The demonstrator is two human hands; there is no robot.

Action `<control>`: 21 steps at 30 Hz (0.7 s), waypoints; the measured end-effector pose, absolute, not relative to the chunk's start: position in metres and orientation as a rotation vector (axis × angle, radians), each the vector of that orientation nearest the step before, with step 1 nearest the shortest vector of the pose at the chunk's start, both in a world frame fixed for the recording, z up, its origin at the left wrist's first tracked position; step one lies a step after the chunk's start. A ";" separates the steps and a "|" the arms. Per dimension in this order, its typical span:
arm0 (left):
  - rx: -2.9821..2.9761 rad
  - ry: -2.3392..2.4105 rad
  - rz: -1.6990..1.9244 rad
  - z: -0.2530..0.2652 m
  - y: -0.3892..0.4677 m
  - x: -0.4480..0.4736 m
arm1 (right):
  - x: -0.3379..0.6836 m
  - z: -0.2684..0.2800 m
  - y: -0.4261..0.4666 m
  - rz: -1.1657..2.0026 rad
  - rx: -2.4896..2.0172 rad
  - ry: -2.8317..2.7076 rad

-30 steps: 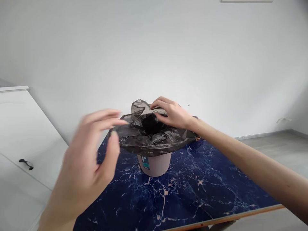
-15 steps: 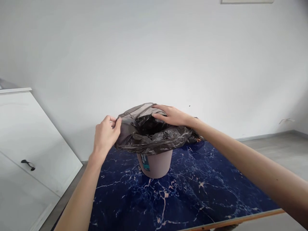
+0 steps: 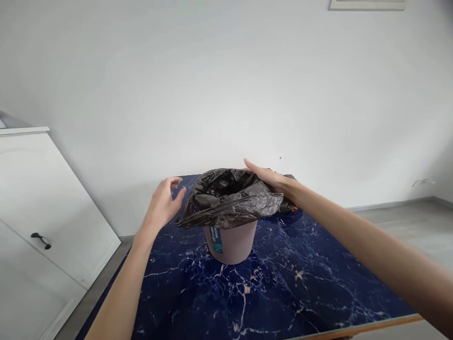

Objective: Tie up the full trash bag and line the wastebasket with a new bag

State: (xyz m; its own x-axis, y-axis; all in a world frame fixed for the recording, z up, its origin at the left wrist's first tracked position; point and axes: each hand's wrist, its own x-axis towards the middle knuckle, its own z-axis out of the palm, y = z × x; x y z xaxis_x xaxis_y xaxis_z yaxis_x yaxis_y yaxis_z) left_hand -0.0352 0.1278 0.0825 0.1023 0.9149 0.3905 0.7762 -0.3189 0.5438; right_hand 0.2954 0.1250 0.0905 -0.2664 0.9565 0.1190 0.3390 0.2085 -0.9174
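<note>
A small mauve round plastic bin (image 3: 231, 243) stands upright near the middle of the dark blue marble-patterned table (image 3: 300, 283), with a crinkled black plastic bag (image 3: 226, 200) folded over its rim. The right hand (image 3: 271, 178) lies flat on the bag's edge at 2 o'clock, fingers extended. The left hand (image 3: 163, 204), at 9 o'clock, hovers just beside the bag with its fingers loosely spread, holding nothing.

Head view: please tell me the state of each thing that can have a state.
Bin: upright on the table, lined.
Black bag: mouth open, edge folded over the bin's rim.
Left hand: open, beside the bag, not touching.
Right hand: flat on the bag's far edge.
Cabinet: closed.
</note>
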 end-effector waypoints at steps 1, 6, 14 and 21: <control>2.178 1.582 1.159 0.085 0.122 -0.033 | 0.298 0.089 0.121 1.001 -1.248 -1.707; 2.099 1.002 1.236 0.072 0.096 -0.016 | 0.311 0.067 0.087 0.753 -1.142 -1.721; 1.986 0.948 1.184 0.018 0.088 0.003 | 0.300 -0.004 0.076 0.820 -0.834 -1.738; 1.964 0.932 0.917 -0.006 0.109 -0.021 | 0.307 -0.022 0.084 0.866 -1.013 -1.834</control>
